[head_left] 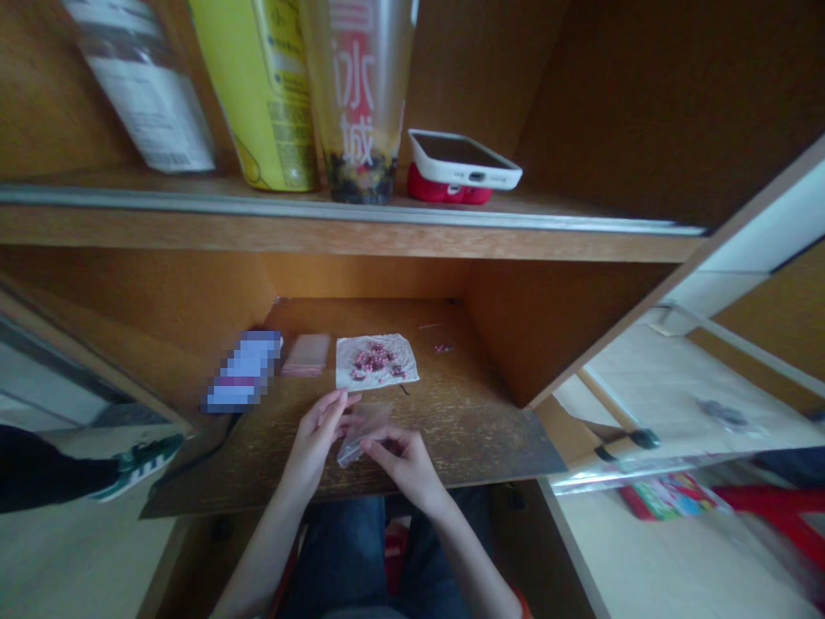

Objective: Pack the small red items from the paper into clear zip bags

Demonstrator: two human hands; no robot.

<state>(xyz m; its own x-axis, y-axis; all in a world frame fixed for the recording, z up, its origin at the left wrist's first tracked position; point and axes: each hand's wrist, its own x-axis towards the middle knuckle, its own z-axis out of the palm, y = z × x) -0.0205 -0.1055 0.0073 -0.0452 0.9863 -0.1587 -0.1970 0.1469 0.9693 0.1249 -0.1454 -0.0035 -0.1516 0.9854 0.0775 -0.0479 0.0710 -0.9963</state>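
A small clear plastic bag (362, 436) lies between my two hands, just above the front of the worn wooden desk. My right hand (405, 458) pinches the bag's right side between thumb and fingers. On the bag's left, my left hand (320, 432) has its fingers partly spread, with the fingertips by the bag's edge; whether they grip it is hard to make out. Beyond the hands, a white crumpled tissue (346, 354) carries a heap of pink and dark red beads (375, 358). Left of it sits a stack of pale pink cards (306, 354).
A phone with a blurred screen (245, 370) leans at the desk's left. A few beads (443, 348) lie at the back right. On the shelf above stand a white-capped bottle (151, 94), a yellow package (271, 103), a drink cup (361, 94) and a white phone (464, 159).
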